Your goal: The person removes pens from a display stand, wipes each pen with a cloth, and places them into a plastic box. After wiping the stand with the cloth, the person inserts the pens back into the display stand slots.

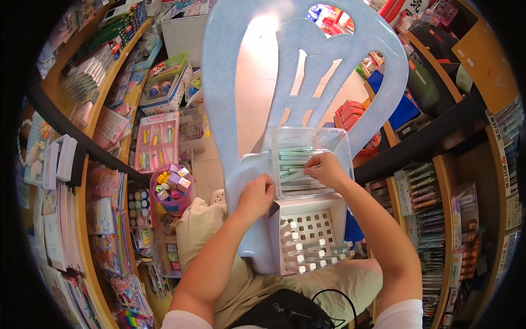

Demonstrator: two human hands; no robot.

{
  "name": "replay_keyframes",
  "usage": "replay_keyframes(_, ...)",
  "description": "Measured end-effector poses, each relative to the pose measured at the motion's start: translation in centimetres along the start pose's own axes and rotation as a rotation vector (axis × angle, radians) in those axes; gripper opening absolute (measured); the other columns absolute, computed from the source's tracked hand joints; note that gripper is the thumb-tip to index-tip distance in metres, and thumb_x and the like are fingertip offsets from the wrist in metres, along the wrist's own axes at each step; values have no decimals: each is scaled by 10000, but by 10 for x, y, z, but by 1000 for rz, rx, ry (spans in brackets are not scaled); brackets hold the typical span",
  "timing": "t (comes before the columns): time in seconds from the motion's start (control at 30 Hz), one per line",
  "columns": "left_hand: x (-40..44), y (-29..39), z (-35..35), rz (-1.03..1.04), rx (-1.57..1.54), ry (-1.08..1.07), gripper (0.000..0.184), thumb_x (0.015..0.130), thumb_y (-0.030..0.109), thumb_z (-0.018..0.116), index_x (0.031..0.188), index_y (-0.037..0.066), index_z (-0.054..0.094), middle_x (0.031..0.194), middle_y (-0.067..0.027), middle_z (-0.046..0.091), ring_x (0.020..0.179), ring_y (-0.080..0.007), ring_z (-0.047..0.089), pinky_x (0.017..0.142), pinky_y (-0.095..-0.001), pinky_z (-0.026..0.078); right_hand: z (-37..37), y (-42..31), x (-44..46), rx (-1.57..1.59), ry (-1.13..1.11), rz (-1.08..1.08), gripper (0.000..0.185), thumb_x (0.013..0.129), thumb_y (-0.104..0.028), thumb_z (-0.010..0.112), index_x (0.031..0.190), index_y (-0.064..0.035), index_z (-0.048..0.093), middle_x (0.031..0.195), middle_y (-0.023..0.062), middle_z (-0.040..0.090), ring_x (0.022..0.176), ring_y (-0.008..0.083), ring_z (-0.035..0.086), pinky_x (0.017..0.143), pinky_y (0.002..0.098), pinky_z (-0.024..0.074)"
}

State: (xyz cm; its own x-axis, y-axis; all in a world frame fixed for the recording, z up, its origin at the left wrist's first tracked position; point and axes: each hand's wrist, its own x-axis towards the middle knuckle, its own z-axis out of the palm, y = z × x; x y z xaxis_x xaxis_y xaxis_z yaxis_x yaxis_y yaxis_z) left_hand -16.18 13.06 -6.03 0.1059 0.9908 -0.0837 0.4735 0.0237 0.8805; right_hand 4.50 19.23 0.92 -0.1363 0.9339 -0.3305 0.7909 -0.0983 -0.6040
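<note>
A clear plastic box [278,189] sits on a pale blue plastic chair [219,71], with several slim pale-green pens [293,159] lying in it. My right hand [327,169] reaches into this box, its fingers pinched on a pen at the pile's right side. Beside the box's left wall, my left hand [257,194] is curled closed; whatever its fingers hold, if anything, is hidden. Nearer to me stands a white display box [278,238] with a grid of square holes. Several white-ended sticks, apparently pens, stand in its front and left holes, while the back right holes show bare.
Shelves of stationery [109,219] line the left, and more racks of pens [422,192] the right. A pink basket [189,200] of small items stands left of my knee. Red boxes [350,115] lie beyond the chair. A black bag [285,310] rests on my lap.
</note>
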Motion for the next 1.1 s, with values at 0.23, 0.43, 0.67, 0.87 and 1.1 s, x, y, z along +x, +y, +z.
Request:
replay_keyframes(0.23,-4,2,-1,3,-2,7,133,827,145,551,868,24,588,824,-184,641,799,-371,610,712,-443,479,-57,-26,-81,371,96,-295,96,784,36,636,879,21,634,821,55,634,715,87,564,648,226,467)
replay_keyframes(0.43,-2,-1,5,-47,-42,-17,129,821,138,552,864,23,591,825,-183,643,800,-366,613,710,-437,479,-59,-26,-136,299,-80,-316,156,794,77,603,920,-12,629,890,47,639,777,107,581,692,266,482)
replay_keyframes(0.67,-3,-1,2,9,7,7,131,818,128,548,858,10,589,822,-184,644,796,-365,615,711,-435,480,-26,-34,-143,-120,-187,-623,162,728,79,596,848,-20,554,828,104,584,839,327,575,708,385,470)
replay_keyframes(0.87,-2,1,1,-8,-7,-11,131,818,129,550,857,10,588,817,-187,643,794,-366,615,710,-436,480,-24,-39,-136,-304,-245,-589,165,747,55,615,889,-20,577,900,100,595,888,306,574,758,371,477)
replay_keyframes(1.1,-3,1,-1,21,8,2,128,819,126,551,858,11,587,812,-187,642,788,-364,615,705,-436,479,-18,-45,-138,-446,-194,-686,292,638,100,594,910,-9,588,942,105,596,905,305,566,783,363,481)
